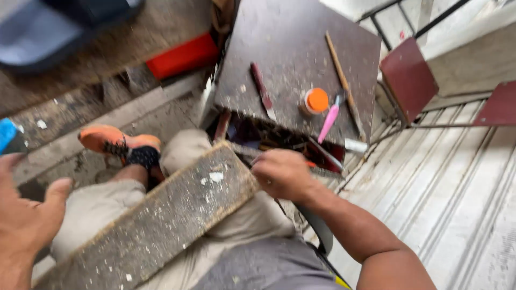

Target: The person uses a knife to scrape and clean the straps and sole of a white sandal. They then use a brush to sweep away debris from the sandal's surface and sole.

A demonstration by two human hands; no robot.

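The right hand is curled shut around a thin tool with an orange tip, just past the end of a dusty board lying across the person's lap. The left hand hangs open, fingers spread, touching nothing, beside the board's near end. Beyond the right fingers, a dark tabletop holds an orange-lidded jar, a pink brush and a knife.

What we cannot make out

At nine o'clock our left hand runs off the edge; our right hand hides whatever it grips; the blurred dark shape at eleven stays unidentifiable.
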